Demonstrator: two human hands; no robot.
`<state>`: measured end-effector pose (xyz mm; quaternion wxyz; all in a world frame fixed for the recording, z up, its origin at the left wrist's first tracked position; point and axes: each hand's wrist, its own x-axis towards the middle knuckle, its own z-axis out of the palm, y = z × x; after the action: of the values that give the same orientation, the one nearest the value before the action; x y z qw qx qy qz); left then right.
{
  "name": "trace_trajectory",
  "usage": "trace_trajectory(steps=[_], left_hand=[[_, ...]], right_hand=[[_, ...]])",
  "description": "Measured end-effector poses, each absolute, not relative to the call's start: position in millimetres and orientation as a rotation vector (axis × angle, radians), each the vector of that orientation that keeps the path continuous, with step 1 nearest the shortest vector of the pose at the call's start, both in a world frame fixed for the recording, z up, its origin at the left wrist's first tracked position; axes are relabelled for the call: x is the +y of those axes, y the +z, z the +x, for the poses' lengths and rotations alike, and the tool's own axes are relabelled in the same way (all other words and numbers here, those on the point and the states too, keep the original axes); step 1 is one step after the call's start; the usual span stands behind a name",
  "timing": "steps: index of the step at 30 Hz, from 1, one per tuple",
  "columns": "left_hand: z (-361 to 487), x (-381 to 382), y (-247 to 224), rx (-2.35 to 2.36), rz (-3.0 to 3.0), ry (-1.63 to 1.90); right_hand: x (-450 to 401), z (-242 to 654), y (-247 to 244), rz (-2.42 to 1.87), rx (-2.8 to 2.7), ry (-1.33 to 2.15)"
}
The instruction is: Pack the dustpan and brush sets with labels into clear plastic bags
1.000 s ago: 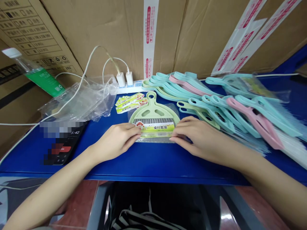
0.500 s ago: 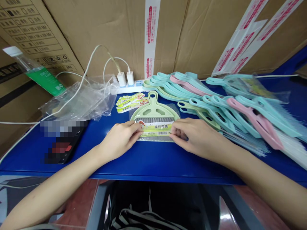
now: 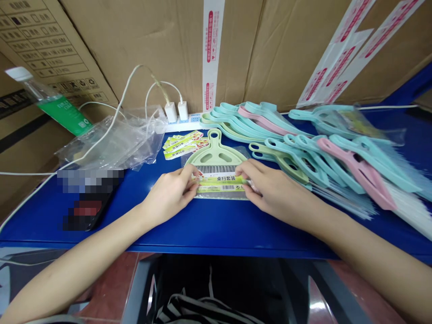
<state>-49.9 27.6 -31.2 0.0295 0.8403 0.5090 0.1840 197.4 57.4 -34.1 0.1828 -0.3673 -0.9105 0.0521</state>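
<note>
A light green dustpan (image 3: 214,145) lies flat with its handle pointing away from me, and a brush with grey bristles (image 3: 216,169) rests on it. Both are in a clear plastic bag (image 3: 219,195). A yellow-green printed label card (image 3: 221,182) lies across the bristles. At the bag's left edge, my left hand (image 3: 173,191) is closed in a pinch on the plastic. My right hand (image 3: 270,186) is closed on the right edge, its index finger reaching over the end of the card. The curled fingers hide both ends of the card.
Loose label cards (image 3: 184,145) and clear bags (image 3: 114,139) lie to the left, near a phone (image 3: 97,207) and green-labelled bottle (image 3: 62,110). Several brushes (image 3: 354,168) and stacked dustpans (image 3: 249,119) are on the right. A power strip (image 3: 178,125) sits before cardboard boxes (image 3: 168,45).
My right hand's fingers have shifted slightly up and left over the card's end. My left fingers have curled a little higher on the bag's edge. The dustpan stays in place.
</note>
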Motion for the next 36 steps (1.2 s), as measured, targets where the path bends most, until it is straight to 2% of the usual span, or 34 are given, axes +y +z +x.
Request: trace_trajectory(steps=[10,16,25,36], left_hand=[[-54.4,29.4,-30.7,1.666,2.698,0.503],[-57.2,30.6,-25.5,1.858,2.722,0.363],[-63.3,32.2,-28.2,1.507,2.556,0.604],[-66.8,31.2,-25.6,1.424,2.424,0.575]], right_hand=[[55.6,195.6,-35.1,-1.074,-2.613,-0.211],[58.1,198.5,-36.3,-1.124,-2.572,0.026],[56.9,203.7,-33.6,-1.005,-2.519,0.317],[60.1,208.7,-32.5,-0.885,-2.537,0.383]])
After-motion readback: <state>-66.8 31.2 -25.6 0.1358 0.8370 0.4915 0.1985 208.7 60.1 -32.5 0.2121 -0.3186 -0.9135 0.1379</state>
